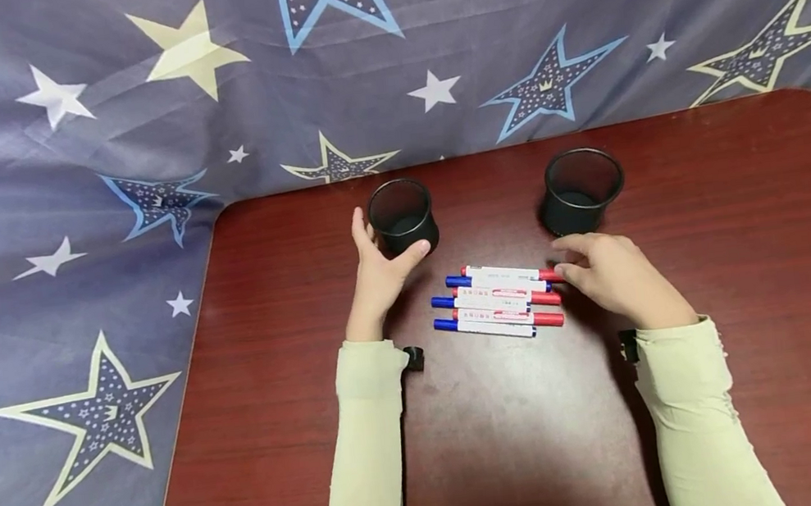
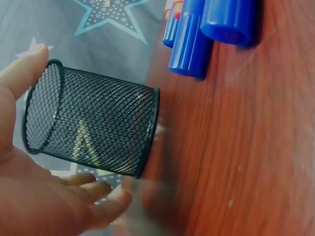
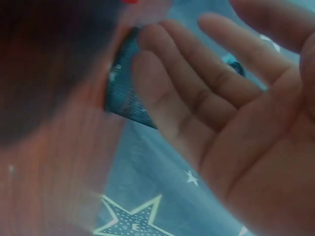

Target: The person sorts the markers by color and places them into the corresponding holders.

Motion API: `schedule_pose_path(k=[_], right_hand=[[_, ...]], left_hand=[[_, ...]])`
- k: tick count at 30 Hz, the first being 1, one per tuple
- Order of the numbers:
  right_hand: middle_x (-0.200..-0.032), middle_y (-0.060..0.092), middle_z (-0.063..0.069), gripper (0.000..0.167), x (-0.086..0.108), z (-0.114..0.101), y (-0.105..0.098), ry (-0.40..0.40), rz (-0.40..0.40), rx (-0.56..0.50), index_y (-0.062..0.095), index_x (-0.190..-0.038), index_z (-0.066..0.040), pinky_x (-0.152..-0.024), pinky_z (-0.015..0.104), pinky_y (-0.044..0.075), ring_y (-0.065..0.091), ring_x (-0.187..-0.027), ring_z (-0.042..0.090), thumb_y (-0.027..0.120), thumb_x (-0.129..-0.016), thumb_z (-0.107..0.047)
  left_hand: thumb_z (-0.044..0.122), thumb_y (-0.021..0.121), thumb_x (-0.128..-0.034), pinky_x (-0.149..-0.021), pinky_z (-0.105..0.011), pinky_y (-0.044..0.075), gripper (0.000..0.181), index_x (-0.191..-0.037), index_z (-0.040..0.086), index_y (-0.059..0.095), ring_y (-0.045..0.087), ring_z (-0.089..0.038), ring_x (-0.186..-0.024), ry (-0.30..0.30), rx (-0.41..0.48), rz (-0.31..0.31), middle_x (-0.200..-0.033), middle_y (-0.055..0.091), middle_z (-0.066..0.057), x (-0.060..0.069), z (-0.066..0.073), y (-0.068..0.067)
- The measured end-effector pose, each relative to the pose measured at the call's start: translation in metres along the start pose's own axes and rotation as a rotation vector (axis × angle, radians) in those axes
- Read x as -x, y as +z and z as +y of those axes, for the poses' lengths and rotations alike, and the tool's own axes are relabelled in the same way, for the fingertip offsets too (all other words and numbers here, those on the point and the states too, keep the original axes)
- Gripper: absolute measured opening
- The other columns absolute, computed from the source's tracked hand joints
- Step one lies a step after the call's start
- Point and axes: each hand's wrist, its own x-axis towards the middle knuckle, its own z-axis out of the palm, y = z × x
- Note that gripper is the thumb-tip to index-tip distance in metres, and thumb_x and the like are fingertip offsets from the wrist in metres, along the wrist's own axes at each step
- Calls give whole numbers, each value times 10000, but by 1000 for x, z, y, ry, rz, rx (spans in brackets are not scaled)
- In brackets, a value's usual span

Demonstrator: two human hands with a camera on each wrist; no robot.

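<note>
My left hand [image 1: 377,285] is spread around the near left side of a black mesh pen cup [image 1: 423,220], thumb in front and fingers at its left. In the left wrist view the cup [image 2: 103,118] stands between the thumb and the loosely extended fingers; whether they touch it is unclear. Several whiteboard markers [image 1: 495,301] with red and blue caps lie in a stacked row between the hands. My right hand [image 1: 612,277] hovers at their right end, fingertips near a red cap [image 1: 549,275]. Its fingers look extended and hold nothing in the right wrist view.
A second black mesh pen cup [image 1: 570,215] stands upright beyond my right hand. Everything sits on a reddish-brown wooden table [image 1: 529,438]. A grey curtain [image 1: 361,109] with printed stars hangs along the back and left edges.
</note>
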Motion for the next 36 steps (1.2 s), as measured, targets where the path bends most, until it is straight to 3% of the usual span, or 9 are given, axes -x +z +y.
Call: schedule_pose_path(k=[7,10,15,27,36], right_hand=[[-1086,705,219,331,-10,11,14,25,-29,42,679,-1226,21,-908,572,466,633,-1019,421,696,-916,-94],[-1116,691,233,338,-13,12,17,13,-33,75,678,-1226,21,-926,579,456,614,-1057,438,705,-907,-86],[-1081,647,238,334,-15,12,19,27,-22,104,693,-1213,-2,-879,572,470,585,-1039,413,727,-894,-96],[-966,587,177,148,-10,12,28,53,16,142,731,-995,-79,-755,549,497,603,-874,371,753,-849,-78],[-919,590,153,97,-12,12,28,51,36,141,710,-915,-51,-733,541,499,608,-843,356,761,-833,-62]], left_hand=[[313,855,-815,-1101,-496,328,1081,-1585,181,108,437,-317,-1333,1,-60,-20,-1518,389,-161,-17,-9,0],[297,868,-802,-1099,-477,331,1073,-1576,171,136,455,-325,-1317,0,-74,-25,-1492,421,-177,-25,-12,-1],[238,875,-796,-1102,-471,320,1027,-1560,136,196,441,-338,-1335,42,-17,-37,-1486,425,-184,-33,-13,-1],[240,874,-801,-1091,-471,345,968,-1536,136,254,449,-288,-1326,52,10,-41,-1470,448,-112,-30,-14,5],[242,884,-791,-1097,-454,336,992,-1544,136,248,448,-293,-1331,65,11,-48,-1469,454,-115,-31,-18,4]])
